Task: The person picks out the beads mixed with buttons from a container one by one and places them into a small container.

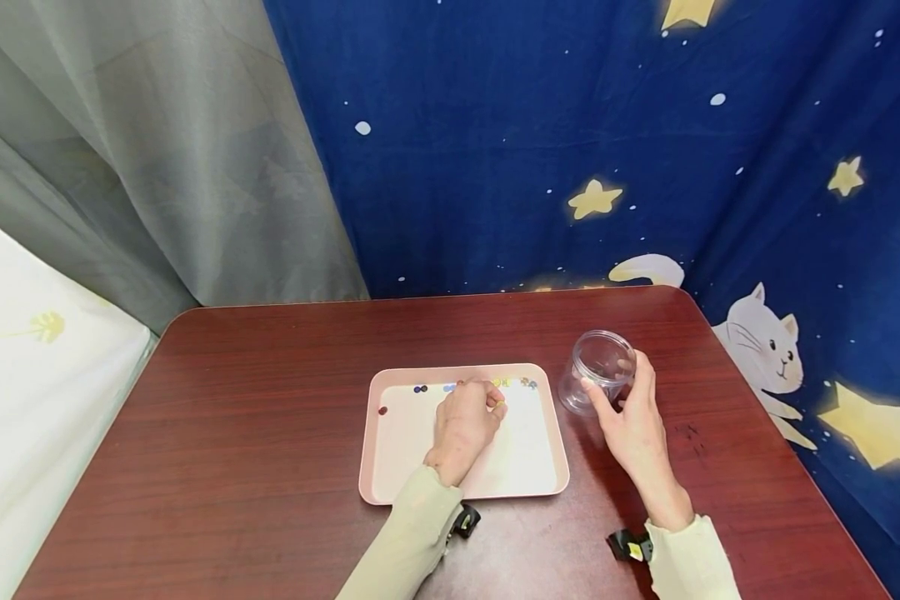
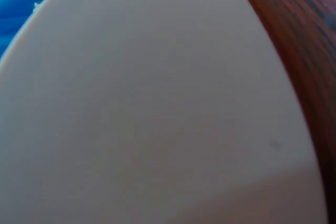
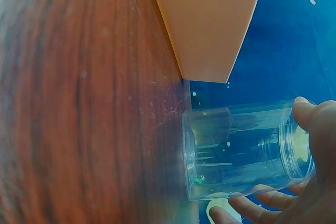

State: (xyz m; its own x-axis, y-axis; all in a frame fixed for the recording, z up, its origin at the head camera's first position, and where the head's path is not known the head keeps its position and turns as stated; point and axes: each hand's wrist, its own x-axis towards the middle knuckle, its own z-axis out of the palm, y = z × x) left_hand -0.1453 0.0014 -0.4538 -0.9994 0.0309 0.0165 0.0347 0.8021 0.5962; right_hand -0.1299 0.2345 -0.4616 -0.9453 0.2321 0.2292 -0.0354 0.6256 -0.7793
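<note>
My left hand [image 1: 467, 421] is over the pink tray [image 1: 367, 458], thumb and forefinger pinching a small yellow bead [image 1: 500, 404]. Along the tray's far side lie small beads in colour groups: dark blue beads [image 1: 420, 389], yellow beads [image 1: 505, 382] and grey-brown beads [image 1: 528, 383]. A lone dark red bead [image 1: 382, 410] sits at the left. My right hand [image 1: 633, 421] grips a clear, lidless jar [image 1: 579, 392] near its rim, thumb on the near side and fingers around the right. Inside the jar, a green bead [image 3: 199, 180] shows at the bottom in the right wrist view.
The dark red-brown table [image 1: 255, 433] carries the tray and the jar, which stands just right of the tray. A blue starry curtain [image 1: 480, 167] hangs behind the table's far edge, with a grey curtain [image 1: 157, 150] at the left.
</note>
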